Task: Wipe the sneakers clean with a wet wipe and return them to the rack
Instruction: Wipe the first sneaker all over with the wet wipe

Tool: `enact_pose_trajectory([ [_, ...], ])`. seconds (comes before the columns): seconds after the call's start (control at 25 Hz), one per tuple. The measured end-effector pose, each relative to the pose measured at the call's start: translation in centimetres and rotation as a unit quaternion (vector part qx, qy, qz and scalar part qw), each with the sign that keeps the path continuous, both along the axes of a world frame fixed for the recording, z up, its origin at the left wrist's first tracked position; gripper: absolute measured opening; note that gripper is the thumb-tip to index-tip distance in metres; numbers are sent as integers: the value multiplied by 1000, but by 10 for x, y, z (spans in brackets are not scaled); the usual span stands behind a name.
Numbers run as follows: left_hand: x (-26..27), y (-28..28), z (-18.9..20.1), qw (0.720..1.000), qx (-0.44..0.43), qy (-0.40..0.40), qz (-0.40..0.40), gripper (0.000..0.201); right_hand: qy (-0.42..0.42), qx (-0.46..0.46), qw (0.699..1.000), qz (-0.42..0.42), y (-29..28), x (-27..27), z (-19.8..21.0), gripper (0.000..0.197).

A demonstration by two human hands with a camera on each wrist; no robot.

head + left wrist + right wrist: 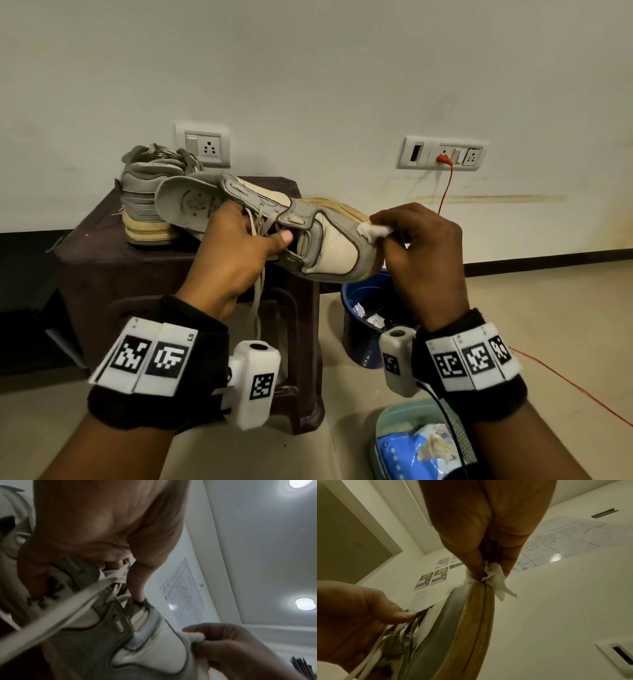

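Observation:
A grey and cream sneaker is held in the air on its side, toe to the right, yellowed sole away from me. My left hand grips it at the lace opening, thumb tucked among the laces. My right hand pinches a crumpled white wet wipe against the toe end of the sole; the wipe sticks out between my fingertips. The second sneaker stands heel toward me on a dark brown plastic stool.
A blue bin with crumpled wipes inside stands on the floor right of the stool. A pale green tub holding a blue wipes packet sits at the bottom right. A red cable hangs from a wall socket.

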State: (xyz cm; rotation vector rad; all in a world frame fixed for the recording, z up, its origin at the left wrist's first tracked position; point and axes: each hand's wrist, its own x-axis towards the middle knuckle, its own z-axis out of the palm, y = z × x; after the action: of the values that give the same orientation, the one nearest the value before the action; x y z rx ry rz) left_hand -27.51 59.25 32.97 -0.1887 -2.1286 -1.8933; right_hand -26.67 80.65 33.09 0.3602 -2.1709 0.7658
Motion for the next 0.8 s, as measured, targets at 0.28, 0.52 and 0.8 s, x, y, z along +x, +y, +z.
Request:
enact_pose_trajectory([
  [0.28,5,19,-2,897,-347,96,256,52,-6,-34,999,-17,6,-10,-9,21],
  [0.52,14,28,-2,831,-449,159,288,33,-2,-46,999,-9,5,-8,-10,21],
  [0.8,20,42,-9,926,-350,73,122,30,16,-44,999,14,2,-6,-7,21],
])
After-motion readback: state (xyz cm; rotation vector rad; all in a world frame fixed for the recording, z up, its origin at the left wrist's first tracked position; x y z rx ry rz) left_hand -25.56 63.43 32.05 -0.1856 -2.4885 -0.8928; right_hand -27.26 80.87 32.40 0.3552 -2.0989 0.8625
